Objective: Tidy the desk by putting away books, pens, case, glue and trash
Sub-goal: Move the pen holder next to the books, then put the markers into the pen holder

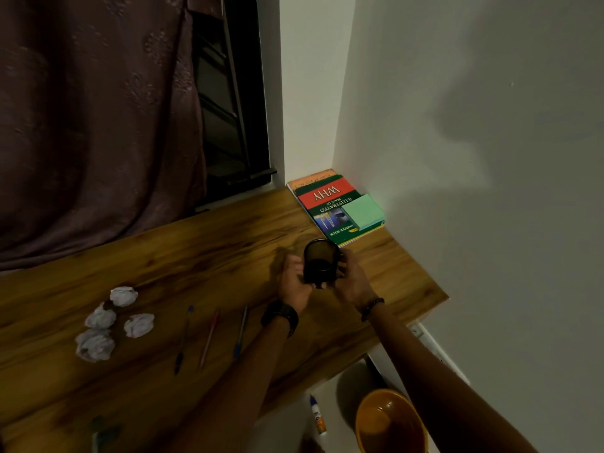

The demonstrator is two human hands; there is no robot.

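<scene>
— From the head view, what do your hands have?
— Your left hand (294,282) and right hand (354,277) both curl their fingers round the black mesh pen cup (321,261), held over the wooden surface (163,256). Its mouth tilts towards you and its dark bottom shows bare.
— And the rest?
— Three pens (209,336) and four crumpled white paper balls (98,318) lie on the surface to your left. The stack of books (327,204) sits in the corner. On the floor, the white glue bottle (318,416) lies beside the orange bucket (405,407).
</scene>
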